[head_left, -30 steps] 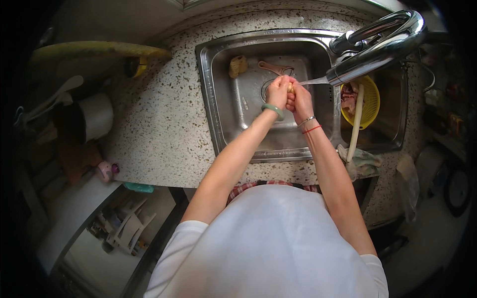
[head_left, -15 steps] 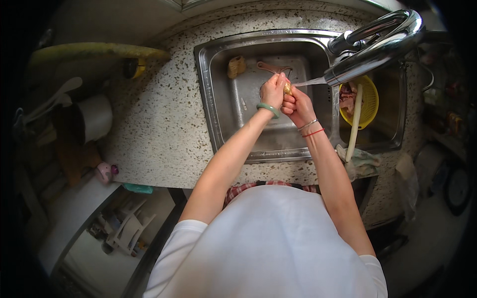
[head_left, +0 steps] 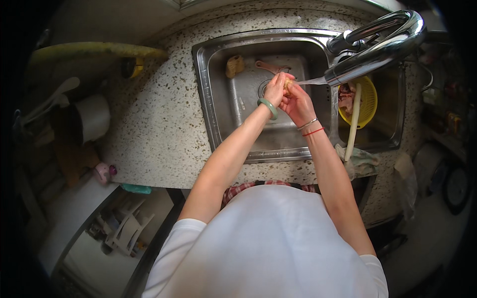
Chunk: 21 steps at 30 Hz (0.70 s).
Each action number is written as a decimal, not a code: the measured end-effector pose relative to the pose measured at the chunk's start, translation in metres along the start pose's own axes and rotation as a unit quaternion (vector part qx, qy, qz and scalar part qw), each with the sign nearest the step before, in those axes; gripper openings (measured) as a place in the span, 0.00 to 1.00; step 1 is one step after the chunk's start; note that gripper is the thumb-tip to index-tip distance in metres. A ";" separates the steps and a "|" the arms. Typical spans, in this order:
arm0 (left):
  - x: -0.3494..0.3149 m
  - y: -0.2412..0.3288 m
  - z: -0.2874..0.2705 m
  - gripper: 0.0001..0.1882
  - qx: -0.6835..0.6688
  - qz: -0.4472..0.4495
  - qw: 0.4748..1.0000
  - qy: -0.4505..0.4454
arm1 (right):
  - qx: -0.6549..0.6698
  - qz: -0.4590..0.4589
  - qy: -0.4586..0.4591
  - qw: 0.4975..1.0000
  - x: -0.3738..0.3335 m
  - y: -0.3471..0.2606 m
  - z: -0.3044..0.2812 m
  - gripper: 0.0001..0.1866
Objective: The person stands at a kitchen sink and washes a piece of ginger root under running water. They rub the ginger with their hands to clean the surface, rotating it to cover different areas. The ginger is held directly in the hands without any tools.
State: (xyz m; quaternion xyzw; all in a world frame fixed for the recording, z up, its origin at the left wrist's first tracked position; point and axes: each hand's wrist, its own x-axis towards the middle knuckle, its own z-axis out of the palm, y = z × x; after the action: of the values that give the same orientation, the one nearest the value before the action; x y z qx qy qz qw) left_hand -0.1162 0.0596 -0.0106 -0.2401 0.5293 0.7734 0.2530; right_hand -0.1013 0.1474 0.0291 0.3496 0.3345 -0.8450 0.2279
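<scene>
Over the left sink basin, my left hand and my right hand meet around a small yellow-brown lump that looks like a piece of ginger. Both hands are closed on it, and the fingers cover most of it. A stream of water from the chrome faucet runs onto the fingers and the lump. Behind the hands, a peeler with a pinkish-brown handle lies on the basin floor. A tan, ridged block rests near the basin's far left corner.
In the right basin stands a yellow colander with pieces of raw meat. A long pale stalk leans across its rim to the counter edge, beside a crumpled cloth. Speckled counter stretches left of the sink.
My fingers have shifted around the lump, which now shows less. My right hand has opened slightly from a tighter fist and turned. The water still runs.
</scene>
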 end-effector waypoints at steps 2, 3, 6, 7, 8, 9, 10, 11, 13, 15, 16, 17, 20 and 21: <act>-0.004 0.003 0.008 0.20 -0.007 0.020 1.000 0.004 | -0.040 -0.028 -0.019 0.999 0.005 0.003 -0.007 0.10; -0.007 0.004 0.012 0.20 0.012 0.033 0.999 0.006 | -0.067 -0.046 -0.033 0.996 0.011 0.004 -0.016 0.11; -0.013 0.000 0.014 0.15 0.029 0.090 0.995 0.020 | -0.108 -0.075 0.014 0.991 0.015 0.006 -0.014 0.14; -0.007 -0.017 0.012 0.14 0.053 0.147 0.987 0.033 | -0.107 -0.076 0.035 0.991 0.018 0.008 -0.010 0.15; -0.002 -0.033 0.011 0.13 0.076 0.202 0.975 0.044 | -0.106 -0.078 0.059 0.990 0.019 0.010 -0.007 0.16; 0.000 -0.043 0.009 0.12 0.135 0.319 0.936 0.061 | -0.069 -0.068 0.093 0.991 0.019 0.010 0.000 0.16; -0.003 -0.040 0.010 0.11 0.106 0.276 0.955 0.038 | -0.047 -0.061 0.056 0.995 0.023 0.012 -0.009 0.14; -0.008 -0.034 0.012 0.11 0.076 0.231 0.970 0.016 | -0.026 -0.054 0.019 0.998 0.026 0.012 -0.022 0.13; -0.011 -0.020 0.013 0.07 0.052 0.177 0.983 0.018 | 0.000 -0.025 -0.022 0.999 0.026 0.013 -0.030 0.12; -0.011 -0.006 0.010 0.09 0.007 0.051 0.998 0.021 | 0.008 -0.004 -0.076 0.997 0.022 0.009 -0.034 0.11; -0.011 0.002 0.010 0.11 -0.016 -0.012 1.000 0.022 | 0.012 0.007 -0.102 0.995 0.016 0.006 -0.030 0.11; -0.007 0.007 0.012 0.18 0.003 0.002 0.998 0.069 | 0.024 0.017 -0.143 0.989 0.003 0.001 -0.018 0.10; -0.007 0.018 0.007 0.21 -0.091 -0.017 0.995 -0.032 | 0.053 0.009 -0.159 0.986 0.013 -0.001 -0.025 0.12; -0.010 0.019 0.008 0.22 -0.139 -0.024 0.989 -0.051 | 0.022 -0.029 -0.139 0.990 0.013 0.000 -0.028 0.12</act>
State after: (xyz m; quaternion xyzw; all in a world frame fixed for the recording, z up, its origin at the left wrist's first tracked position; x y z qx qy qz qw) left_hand -0.1220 0.0596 0.0117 -0.2457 0.3975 0.8443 0.2622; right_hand -0.0974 0.1651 0.0046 0.2236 0.2908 -0.8990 0.2394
